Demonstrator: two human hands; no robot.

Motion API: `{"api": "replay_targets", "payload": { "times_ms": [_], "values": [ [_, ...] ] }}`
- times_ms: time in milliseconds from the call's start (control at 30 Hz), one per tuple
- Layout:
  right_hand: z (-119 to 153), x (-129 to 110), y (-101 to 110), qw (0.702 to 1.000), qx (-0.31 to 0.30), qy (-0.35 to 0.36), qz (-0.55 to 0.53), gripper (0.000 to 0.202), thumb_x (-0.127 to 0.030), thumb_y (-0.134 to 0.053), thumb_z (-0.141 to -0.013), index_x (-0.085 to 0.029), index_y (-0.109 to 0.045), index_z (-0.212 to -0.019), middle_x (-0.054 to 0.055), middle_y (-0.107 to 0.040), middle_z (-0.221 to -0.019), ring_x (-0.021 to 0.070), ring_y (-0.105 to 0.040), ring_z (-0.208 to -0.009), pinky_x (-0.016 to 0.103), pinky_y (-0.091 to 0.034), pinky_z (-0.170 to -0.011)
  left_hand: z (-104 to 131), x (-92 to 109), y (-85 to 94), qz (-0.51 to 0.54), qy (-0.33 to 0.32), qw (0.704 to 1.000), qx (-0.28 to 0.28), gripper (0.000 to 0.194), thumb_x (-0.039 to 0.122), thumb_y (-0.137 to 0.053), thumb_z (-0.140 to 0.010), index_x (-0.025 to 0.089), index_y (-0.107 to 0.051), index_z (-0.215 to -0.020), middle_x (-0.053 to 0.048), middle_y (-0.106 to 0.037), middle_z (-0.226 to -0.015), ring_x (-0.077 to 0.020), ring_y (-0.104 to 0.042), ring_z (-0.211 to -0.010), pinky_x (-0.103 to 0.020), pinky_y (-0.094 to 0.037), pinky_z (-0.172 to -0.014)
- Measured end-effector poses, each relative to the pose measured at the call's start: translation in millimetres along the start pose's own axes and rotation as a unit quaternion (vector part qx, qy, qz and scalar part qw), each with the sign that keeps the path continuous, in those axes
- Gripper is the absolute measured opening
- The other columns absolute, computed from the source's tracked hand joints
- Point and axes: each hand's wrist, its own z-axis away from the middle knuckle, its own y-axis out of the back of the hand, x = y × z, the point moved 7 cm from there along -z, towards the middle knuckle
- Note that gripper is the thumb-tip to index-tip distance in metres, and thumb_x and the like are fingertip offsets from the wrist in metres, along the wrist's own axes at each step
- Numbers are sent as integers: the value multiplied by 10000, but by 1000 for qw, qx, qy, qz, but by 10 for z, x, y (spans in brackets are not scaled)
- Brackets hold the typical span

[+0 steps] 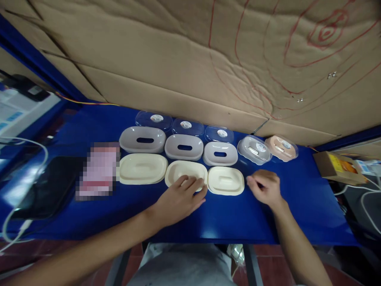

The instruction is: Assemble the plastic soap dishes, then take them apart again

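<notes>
My left hand (181,198) reaches over the middle cream oval tray (170,173), fingers bent and slightly apart, fingertips on it. The tray lies flat on the table, partly hidden by the hand. My right hand (264,186) is loosely closed above the table, just right of another cream tray (226,180), with nothing visible in it. A third cream tray (143,169) lies to the left. Behind them stand grey oval covers with slots (145,134) (175,147) (220,159) in a row. Clear labelled lids (145,119) (193,128) (211,134) lie behind those.
A grey box with a clear lid (254,150) and a peach one (281,148) stand at the back right. A blurred pink item (99,171) and a black tablet-like device (53,182) with a white cable lie left. Cardboard (149,59) walls the back of the blue table (232,218).
</notes>
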Motion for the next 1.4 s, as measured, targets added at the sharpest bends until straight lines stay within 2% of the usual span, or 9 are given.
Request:
{"api": "replay_targets", "payload": {
  "times_ms": [200, 367, 467, 633, 967, 1067, 1167, 1300, 1400],
  "values": [
    [29, -124, -363, 998, -63, 22, 5, 447, -234, -640, -1021, -229, -499, -597, -58, -498, -505, 100, -457, -459, 296, -329, -537, -125, -73, -28, 3, 25, 1000, 17, 238, 113, -697, -967, 142, -672, -1201, -93, -737, -1144, -268, -706, -913, -420, -514, -777],
    [38, 64, -100, 999, 28, -4, 30, 311, -192, -636, -1024, -229, -641, -715, -18, -654, -627, 137, -597, -572, 288, -456, -624, -184, 161, -62, 15, -60, 998, 12, 258, 190, -638, -1032, 165, -663, -1287, -97, -713, -1283, -278, -669, -1161, -450, -478, -1026],
    [85, 343, 170, 983, 120, -68, 120, 142, -248, -643, -1035, -242, -760, -1114, 91, -808, -1111, 264, -753, -1063, 428, -539, -997, -189, 222, -130, 3, -66, 998, 18, 240, 209, -604, -1063, 176, -668, -1291, -104, -706, -1310, -284, -633, -1243, -486, -422, -1100],
    [218, 945, 159, 953, 42, -200, 224, 697, -577, -649, -1022, -253, -476, -1615, 208, -357, -1762, 450, -313, -1643, 699, -309, -1254, -205, 179, -137, 35, -39, 999, 11, 251, 292, -623, -1066, 186, -668, -1289, -102, -699, -1279, -282, -628, -1233, -499, -394, -1101],
    [329, 1200, 79, 963, 33, -249, 97, 838, -749, -841, -782, -220, -552, -1364, 172, -568, -1342, 401, -548, -1347, 638, -474, -1144, -142, 3, 145, 225, 11, 969, 104, 179, 180, -622, -1041, 185, -675, -1211, -87, -725, -1219, -244, -686, -1091, -441, -473, -1025],
    [333, 1200, 137, 958, 91, -269, 43, 750, -685, -869, -783, -256, -541, -1303, 118, -551, -1310, 345, -577, -1268, 579, -524, -1092, -97, -106, 232, 363, 52, 919, 144, 255, 122, -619, -1022, 217, -652, -1257, -78, -715, -1203, -208, -687, -1106, -380, -538, -998],
    [283, 969, 149, 954, 141, -263, -32, 673, -684, -808, -848, -296, -503, -1305, 84, -537, -1283, 305, -608, -1181, 536, -556, -1027, -75, -207, 154, 543, 127, 820, 130, 463, 159, -675, -1006, 272, -544, -1435, -90, -675, -1286, -187, -689, -1093, -356, -598, -979],
    [49, 125, -69, 976, 81, -130, -156, 762, -781, -766, -840, -319, -476, -1372, 112, -504, -1318, 344, -579, -1240, 557, -553, -1060, -69, -207, -8, 716, 177, 666, 106, 1062, 403, -865, -925, 401, -129, -1689, -184, -315, -1724, -273, -620, -1387, -445, -590, -1109],
    [-60, -403, -295, 980, -7, -74, -186, 865, -801, -827, -765, -331, -486, -1406, 131, -444, -1374, 383, -532, -1335, 582, -543, -1113, -62, -216, -47, 745, 197, 628, 105, 1133, 555, -891, -871, 393, -106, -1671, -174, -375, -1700, -323, -537, -1505, -522, -488, -1233]
  ]
}}
